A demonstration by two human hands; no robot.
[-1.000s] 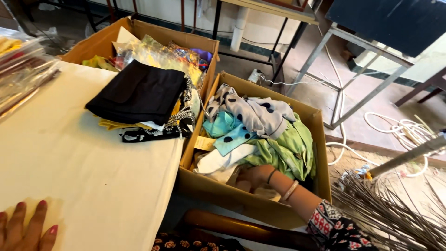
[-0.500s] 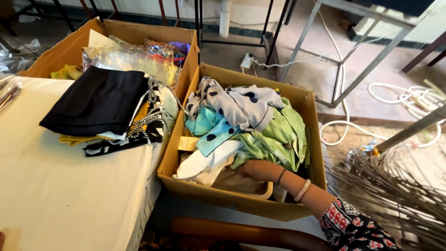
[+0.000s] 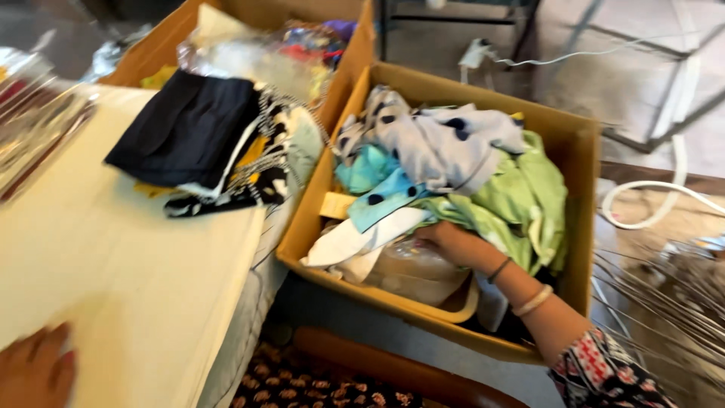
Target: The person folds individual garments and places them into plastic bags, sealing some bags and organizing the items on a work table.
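My right hand [image 3: 455, 243] reaches into an open cardboard box [image 3: 580, 198] on the right. Its fingers rest where a white cloth [image 3: 355, 240] meets a clear plastic-wrapped bundle [image 3: 419, 273]. The fingertips are blurred, so I cannot tell if they grip anything. The box also holds a green garment [image 3: 521, 200], a teal dotted piece [image 3: 375, 187] and a grey dotted garment [image 3: 445, 143]. My left hand [image 3: 34, 370] lies flat on the cream-covered table [image 3: 113, 279] at the bottom left, holding nothing.
A folded black cloth [image 3: 189, 128] lies on patterned fabrics at the table's far edge. A second cardboard box [image 3: 226, 45] with plastic-wrapped items stands behind. White cables [image 3: 649, 193] and thin sticks [image 3: 664, 302] lie on the floor to the right.
My right hand has moved up from the box's near side to the white cloth. My left hand is back in view on the table. The view has shifted closer.
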